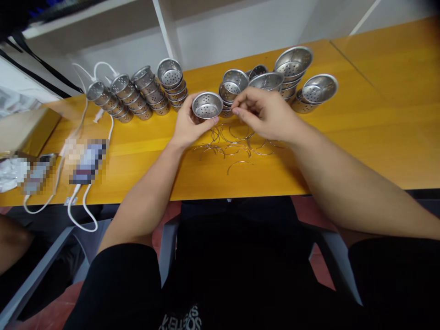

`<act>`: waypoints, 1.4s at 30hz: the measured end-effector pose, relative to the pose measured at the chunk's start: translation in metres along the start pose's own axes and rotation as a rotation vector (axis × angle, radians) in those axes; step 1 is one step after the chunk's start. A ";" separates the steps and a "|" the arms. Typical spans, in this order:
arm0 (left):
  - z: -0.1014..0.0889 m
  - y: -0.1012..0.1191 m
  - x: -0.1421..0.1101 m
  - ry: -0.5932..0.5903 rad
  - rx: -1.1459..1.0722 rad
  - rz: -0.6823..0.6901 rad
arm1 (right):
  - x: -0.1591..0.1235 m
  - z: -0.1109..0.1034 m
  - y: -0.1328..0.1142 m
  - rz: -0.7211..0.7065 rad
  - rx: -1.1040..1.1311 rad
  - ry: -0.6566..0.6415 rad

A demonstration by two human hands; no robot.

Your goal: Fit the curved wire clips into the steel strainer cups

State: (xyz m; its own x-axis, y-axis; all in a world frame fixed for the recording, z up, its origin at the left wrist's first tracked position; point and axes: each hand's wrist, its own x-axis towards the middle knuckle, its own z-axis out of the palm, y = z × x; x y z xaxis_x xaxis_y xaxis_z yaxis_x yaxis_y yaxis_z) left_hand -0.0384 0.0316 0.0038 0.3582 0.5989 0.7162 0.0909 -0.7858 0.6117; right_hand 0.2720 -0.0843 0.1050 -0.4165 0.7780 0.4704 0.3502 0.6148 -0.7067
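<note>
Single head-worn view, forward and down, from near above the yellow table.

Round metal cup: perforated, silvery, mouth up, clasped in left hand. Thin curved wires: loose, mostly overlapping, scattered on table; 1 lies apart, nearest front edge.

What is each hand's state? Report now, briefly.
Left hand: closed around a round perforated silver metal cup.
Right hand: closed in a pinch; whether it holds anything cannot be told.
</note>
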 end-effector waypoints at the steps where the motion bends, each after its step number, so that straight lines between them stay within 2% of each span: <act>1: 0.001 0.004 0.000 0.001 0.008 -0.008 | 0.000 0.000 0.001 -0.004 0.002 0.012; 5: 0.001 0.016 -0.001 0.019 0.073 -0.066 | 0.002 0.000 0.007 -0.050 0.012 0.054; 8: 0.002 0.018 -0.001 0.056 0.078 -0.059 | 0.003 0.000 0.010 -0.080 0.013 0.048; 13: 0.008 0.013 -0.002 0.083 0.073 -0.035 | 0.003 0.001 0.009 -0.087 -0.002 0.061; 21: 0.017 -0.001 -0.005 0.008 0.018 0.016 | 0.004 0.003 -0.002 0.004 0.115 0.110; 28: 0.016 0.025 -0.006 0.008 0.073 -0.142 | 0.007 0.000 -0.005 0.023 0.312 0.101; 31: 0.019 0.033 -0.005 0.017 0.071 -0.158 | 0.008 -0.001 -0.006 0.025 0.337 0.083; 38: 0.031 0.044 -0.007 0.037 0.021 -0.225 | 0.010 0.003 -0.013 0.074 0.297 0.075; 42: 0.039 0.045 -0.012 -0.034 0.004 -0.198 | 0.009 0.008 -0.008 0.089 0.227 0.102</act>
State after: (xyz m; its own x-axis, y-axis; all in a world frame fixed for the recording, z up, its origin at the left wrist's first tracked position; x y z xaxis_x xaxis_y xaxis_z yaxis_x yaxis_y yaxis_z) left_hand -0.0023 -0.0172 0.0095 0.3646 0.7361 0.5703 0.1661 -0.6540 0.7380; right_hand 0.2591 -0.0834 0.1106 -0.3021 0.8437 0.4438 0.1800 0.5077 -0.8425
